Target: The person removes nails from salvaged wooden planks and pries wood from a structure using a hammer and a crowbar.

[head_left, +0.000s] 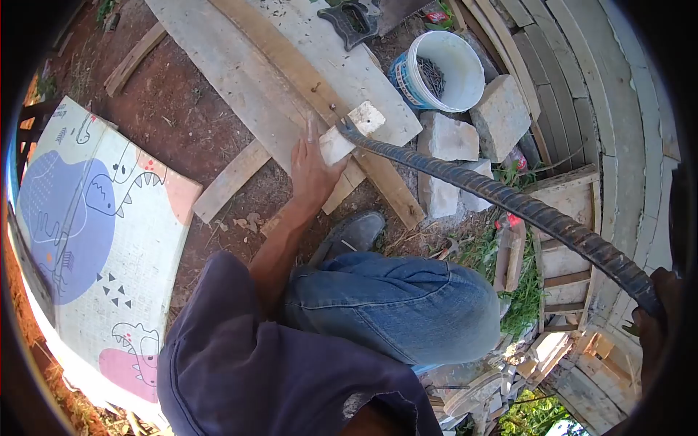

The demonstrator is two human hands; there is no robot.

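My right hand (pixel 651 309), partly lost in the dark right edge, is wrapped round the end of a long ribbed steel pry bar (pixel 494 195). The bar runs diagonally to its claw-like tip, which lies across a whitish block (pixel 369 118) beside a nail (pixel 333 107) in a wooden plank (pixel 287 54). My left hand (pixel 314 168) holds the near end of the block, its thumb on one side and fingers stretched along the other. Another bent nail (pixel 314 87) sticks up from the plank. The hidden side of the block cannot be seen.
A white bucket (pixel 413 73) of nails stands beyond the bar, with broken concrete blocks (pixel 502 116) beside it. A handsaw (pixel 350 22) lies on the wide board (pixel 211 65). Left is a printed panel (pixel 138 247); stacked boards (pixel 567 94) curve along the right.
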